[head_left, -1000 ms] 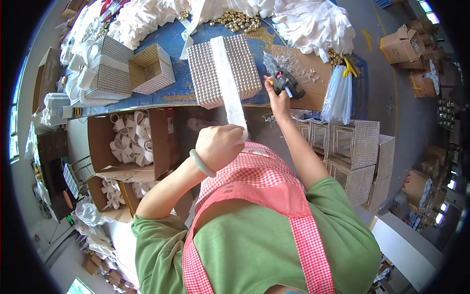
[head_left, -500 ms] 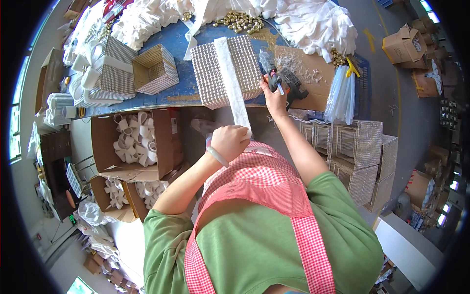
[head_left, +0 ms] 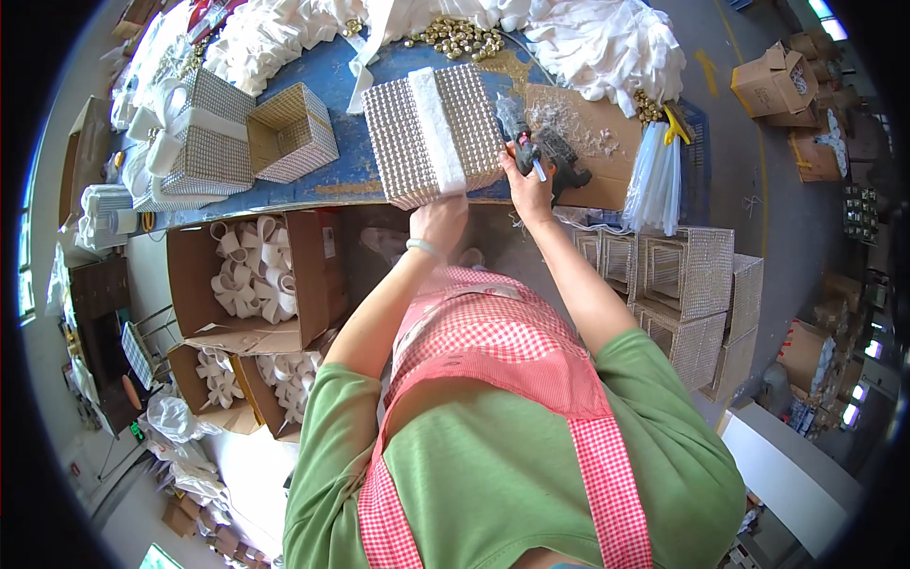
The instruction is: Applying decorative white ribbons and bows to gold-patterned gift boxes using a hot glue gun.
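Note:
A white fabric ribbon (head_left: 435,123) runs over the top of a square box (head_left: 391,119) covered in pearly, beaded rows and bends down its near side. At that near lower edge, my left hand (head_left: 439,224) is closed at the ribbon's end; its fingertips are hidden under the box and slightly blurred. To the right, my right hand (head_left: 533,192) grips a dark glue gun (head_left: 529,152) with a pale glue stick at its back, close beside the box's right side. The blue table (head_left: 322,190) carries the box.
An open beaded box (head_left: 294,133) and ribbon-tied boxes (head_left: 210,142) stand left. Gold bells (head_left: 460,38) and white ribbon heaps (head_left: 607,47) lie behind. Glue sticks (head_left: 652,180) hang right, above stacked beaded frames (head_left: 682,284). A carton of white bows (head_left: 256,270) stands below left.
My left hand has moved forward and up to the box's near edge, taking the ribbon's loose end down against the box. My right hand stays on the glue gun.

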A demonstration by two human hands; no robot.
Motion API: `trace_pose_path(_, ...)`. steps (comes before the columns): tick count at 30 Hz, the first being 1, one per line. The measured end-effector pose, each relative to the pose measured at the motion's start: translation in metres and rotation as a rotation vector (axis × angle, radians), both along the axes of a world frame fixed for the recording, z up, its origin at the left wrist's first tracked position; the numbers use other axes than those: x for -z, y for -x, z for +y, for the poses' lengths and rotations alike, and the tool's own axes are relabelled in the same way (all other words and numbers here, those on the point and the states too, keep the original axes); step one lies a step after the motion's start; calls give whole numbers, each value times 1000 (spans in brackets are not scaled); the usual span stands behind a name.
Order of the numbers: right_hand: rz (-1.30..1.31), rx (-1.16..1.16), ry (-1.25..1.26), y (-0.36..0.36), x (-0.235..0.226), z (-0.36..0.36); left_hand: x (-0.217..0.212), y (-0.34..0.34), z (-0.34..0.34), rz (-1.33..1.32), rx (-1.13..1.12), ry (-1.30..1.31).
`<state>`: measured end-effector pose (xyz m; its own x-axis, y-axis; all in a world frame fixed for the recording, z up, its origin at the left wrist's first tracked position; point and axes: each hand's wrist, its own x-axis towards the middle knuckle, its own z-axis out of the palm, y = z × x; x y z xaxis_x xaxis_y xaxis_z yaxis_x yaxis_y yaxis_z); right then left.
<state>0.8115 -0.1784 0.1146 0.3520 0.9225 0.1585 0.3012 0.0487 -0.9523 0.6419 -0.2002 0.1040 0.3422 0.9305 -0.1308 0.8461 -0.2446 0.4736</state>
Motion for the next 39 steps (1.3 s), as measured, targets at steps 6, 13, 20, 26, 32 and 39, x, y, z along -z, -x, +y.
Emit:
trace_pose_path(6, -15, -5, 19, 0, 0, 0, -2, -1, 8, -45, -11, 59)
trace_pose_path(13, -35, 3, -3, -2, -2, -1, -64, 16, 0, 7, 521, 443)
trace_pose_path(20, -4, 43, 1, 4, -9, 1, -92, 35, 137, -109, 80, -461)
trace_pose_path(26, -57, 73, -53, 5, 8, 5, -32, 28, 167, 423, -12, -402)
trace_pose_path(32, 0, 74, 24, 4, 9, 4, -29, 16, 125, 419, 58, -390)
trace_pose_path(39, 4, 33, 25, 4, -3, 1, -47, -1, 36, 234, 61, -321)
